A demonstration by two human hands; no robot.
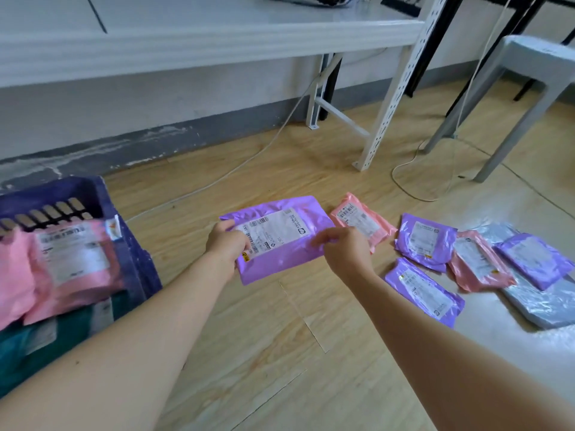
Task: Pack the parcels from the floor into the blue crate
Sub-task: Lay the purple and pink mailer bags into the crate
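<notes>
noted purple parcel (280, 241) held clear of the floor, label up, roughly level. gripped at its left edge by left hand (227, 244), thumb on top, fingers curled under. pinched near its right edge by right hand (345, 251), fingers bent over the face. judged a two-handed hold, meant to stop the floppy bag sagging on the way left to the blue crate (130, 250). found in the crate already: pink parcels (71, 262) above a teal parcel (28, 346), piled close to the rim — probably little room left. counted loose parcels (426, 237) on the floor to the right, well apart from the crate: two pink, three small purple, plus a grey bag (547, 306) under the far ones. judged the path leftward short, over floorboards — crate's near wall the one thing to clear. logged cable (249, 160), table leg (395, 88) and stool (529, 73) further back, off the path.
</notes>
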